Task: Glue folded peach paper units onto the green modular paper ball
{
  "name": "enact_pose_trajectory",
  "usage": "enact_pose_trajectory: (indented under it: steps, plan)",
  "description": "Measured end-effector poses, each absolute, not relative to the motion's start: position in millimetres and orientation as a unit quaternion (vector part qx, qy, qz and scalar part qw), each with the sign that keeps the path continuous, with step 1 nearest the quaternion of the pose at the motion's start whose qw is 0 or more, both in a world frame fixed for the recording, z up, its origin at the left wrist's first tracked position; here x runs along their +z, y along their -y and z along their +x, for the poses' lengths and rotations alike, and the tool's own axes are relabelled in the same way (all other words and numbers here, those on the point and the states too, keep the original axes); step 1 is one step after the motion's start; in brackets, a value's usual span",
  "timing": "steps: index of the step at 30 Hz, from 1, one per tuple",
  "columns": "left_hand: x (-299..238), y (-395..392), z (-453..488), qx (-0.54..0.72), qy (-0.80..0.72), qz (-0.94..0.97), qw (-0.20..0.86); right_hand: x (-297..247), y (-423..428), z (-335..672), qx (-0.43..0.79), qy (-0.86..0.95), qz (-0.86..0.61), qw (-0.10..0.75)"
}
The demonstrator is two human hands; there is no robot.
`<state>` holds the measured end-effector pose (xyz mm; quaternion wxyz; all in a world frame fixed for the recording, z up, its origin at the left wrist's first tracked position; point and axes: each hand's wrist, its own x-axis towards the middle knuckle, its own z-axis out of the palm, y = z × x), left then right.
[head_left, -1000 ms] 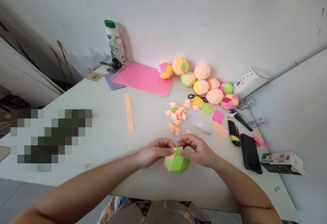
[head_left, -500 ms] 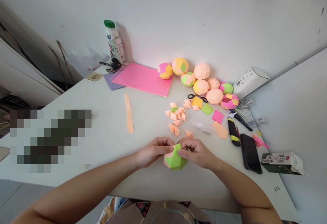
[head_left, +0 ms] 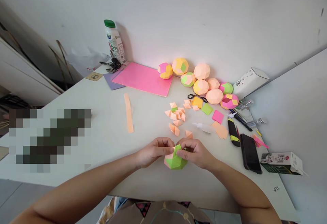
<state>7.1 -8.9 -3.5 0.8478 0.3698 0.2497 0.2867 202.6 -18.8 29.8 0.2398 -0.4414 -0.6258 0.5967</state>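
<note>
Both hands meet at the near-middle of the white table (head_left: 76, 91), just in from its front edge. The left hand (head_left: 153, 153) & right hand (head_left: 196, 153) pinch a half-built paper ball (head_left: 175, 161) btw them: green facets w/ a peach patch on its left side. Left thumb & fingertips are pressed onto the ball's upper left. Right fingers curl over its top right, thumb on a green face. The ball is either resting on the tabletop or held just above it, can't tell which from this angle

Just beyond the hands: loose peach folded pieces (head_left: 176, 115), one w/ green in it, & a small clear glue bottle (head_left: 204, 127) lying on its side. Further back right, a cluster of finished balls (head_left: 204, 81) in peach, yellow, pink & green sits against the wall, w/ black-handled scissors (head_left: 196, 97) in front

Nr those: a green square (head_left: 207, 108), a pink square (head_left: 218, 116), peach squares (head_left: 221, 131). Right side: black-and-yellow marker (head_left: 233, 132), dark phone (head_left: 250, 153), small carton (head_left: 281, 162), white power strip (head_left: 250, 81)

Back ctr: big pink sheet (head_left: 144, 78) next to a purple sheet (head_left: 113, 81), keys (head_left: 112, 65), a white bottle (head_left: 114, 42) w/ green cap upright by the wall. A long peach strip (head_left: 129, 113) lies alone, left of ctr, well apart from the hands
</note>
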Motion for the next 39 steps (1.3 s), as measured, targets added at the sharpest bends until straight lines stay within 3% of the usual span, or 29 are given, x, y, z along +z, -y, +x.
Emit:
enact_pose_trajectory:
  steps: [39]
  plan:
    - [-4.2, 10.9, 7.9, 0.294, -0.246, 0.412, 0.827, 23.8, 21.1, 199.0, 0.638, 0.582, -0.453, 0.223]
